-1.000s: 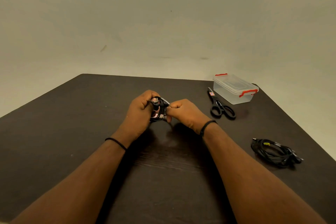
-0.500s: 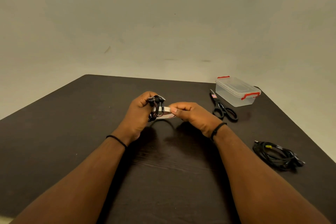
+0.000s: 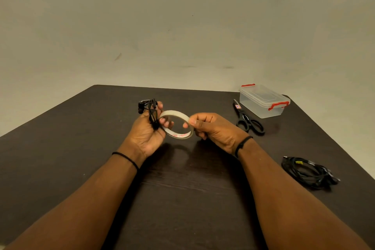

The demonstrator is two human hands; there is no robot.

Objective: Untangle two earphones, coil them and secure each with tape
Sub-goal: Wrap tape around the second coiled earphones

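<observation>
My left hand holds a coiled black earphone upright above the dark table; its fingers also reach into a clear tape roll. My right hand pinches the right rim of that tape roll between thumb and fingers. The roll hangs between both hands, just above the table's middle. A second black earphone lies coiled on the table at the right, with a small yellow mark on its cable.
Black scissors lie at the back right, next to a clear plastic box with red clips. The table's right edge runs close behind the second earphone. A plain wall stands beyond the far edge.
The hands have drawn apart. The tape roll, earlier hidden between them, now shows fully, with my right hand moved to the right on its rim.
</observation>
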